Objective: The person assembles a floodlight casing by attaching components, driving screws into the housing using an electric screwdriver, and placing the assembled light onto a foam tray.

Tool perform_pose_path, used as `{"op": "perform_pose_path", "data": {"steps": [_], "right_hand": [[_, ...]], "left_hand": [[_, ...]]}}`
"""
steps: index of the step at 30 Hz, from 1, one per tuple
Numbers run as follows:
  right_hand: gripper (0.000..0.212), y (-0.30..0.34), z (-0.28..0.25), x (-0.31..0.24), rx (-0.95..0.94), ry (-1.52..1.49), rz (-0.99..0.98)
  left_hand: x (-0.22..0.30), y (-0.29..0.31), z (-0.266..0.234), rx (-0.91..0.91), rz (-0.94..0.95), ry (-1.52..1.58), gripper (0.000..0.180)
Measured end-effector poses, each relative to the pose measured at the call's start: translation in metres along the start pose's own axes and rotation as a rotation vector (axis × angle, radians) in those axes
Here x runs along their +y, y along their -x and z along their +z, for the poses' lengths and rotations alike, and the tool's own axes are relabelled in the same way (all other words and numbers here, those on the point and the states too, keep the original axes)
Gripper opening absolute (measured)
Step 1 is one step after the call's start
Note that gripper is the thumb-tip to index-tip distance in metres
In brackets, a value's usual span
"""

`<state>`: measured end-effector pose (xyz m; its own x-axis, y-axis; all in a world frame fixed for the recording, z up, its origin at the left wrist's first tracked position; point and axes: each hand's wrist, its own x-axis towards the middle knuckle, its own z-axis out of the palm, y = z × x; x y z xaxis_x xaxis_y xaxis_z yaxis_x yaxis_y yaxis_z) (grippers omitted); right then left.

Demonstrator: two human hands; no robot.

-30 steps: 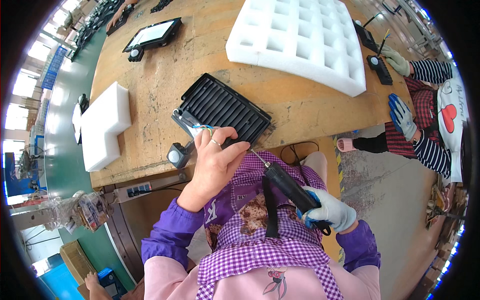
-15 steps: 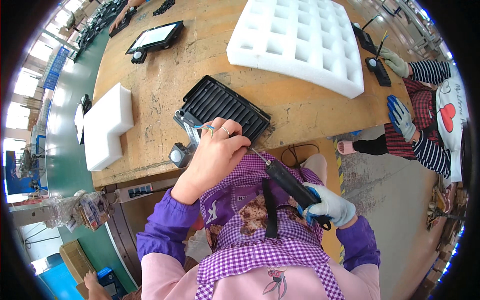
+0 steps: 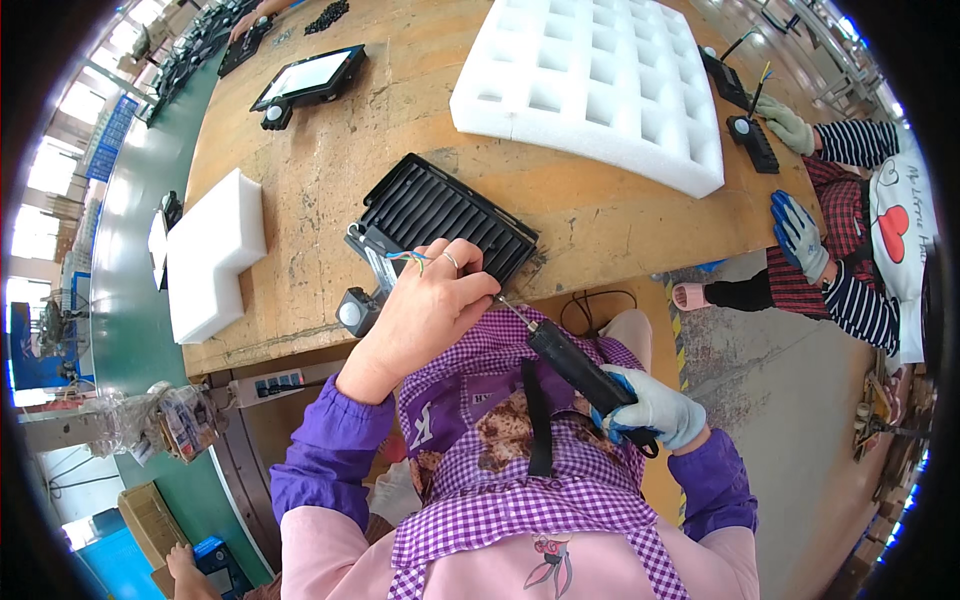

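A black finned floodlight housing [image 3: 450,215] lies face down near the table's front edge, a sensor with a white dome [image 3: 354,311] on its left side. Over its near edge, my bare left hand [image 3: 430,305] is closed, thumb and fingers pinched together; what is between the fingertips is hidden. Coloured wires [image 3: 408,257] stick out beside the knuckles. My gloved right hand [image 3: 655,408] grips a black electric screwdriver [image 3: 575,365], which slants up to the left. Its thin bit reaches the left fingertips, and the bit's end is hidden there.
A white foam tray with square pockets [image 3: 590,90] lies at the back right, an L-shaped foam block [image 3: 215,255] at the left. Another floodlight [image 3: 312,78] sits farther back. At the right, a co-worker's gloved hands [image 3: 798,232] are near small black lamps [image 3: 752,142].
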<state>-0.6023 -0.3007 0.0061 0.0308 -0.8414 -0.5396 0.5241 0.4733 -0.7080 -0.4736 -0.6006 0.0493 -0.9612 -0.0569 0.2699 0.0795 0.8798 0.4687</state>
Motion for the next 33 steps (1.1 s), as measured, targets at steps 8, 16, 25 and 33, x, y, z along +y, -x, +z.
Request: {"op": "perform_pose_path", "data": {"steps": [8,16,25,33], "right_hand": [[0.053,0.001,0.001,0.001,-0.016,-0.030,-0.008],[0.052,0.003,0.001,0.001,-0.005,-0.007,-0.008],[0.057,-0.005,0.000,-0.007,-0.010,-0.021,0.001],[0.057,-0.001,-0.026,0.024,0.030,0.068,-0.020]], "left_hand": [[-0.002,0.001,0.000,-0.004,0.010,0.064,0.014],[-0.002,0.002,0.001,-0.023,0.017,0.108,0.013],[-0.008,-0.004,-0.004,0.013,0.061,0.000,0.016],[-0.008,0.002,0.013,0.110,0.260,-0.014,0.007]]}}
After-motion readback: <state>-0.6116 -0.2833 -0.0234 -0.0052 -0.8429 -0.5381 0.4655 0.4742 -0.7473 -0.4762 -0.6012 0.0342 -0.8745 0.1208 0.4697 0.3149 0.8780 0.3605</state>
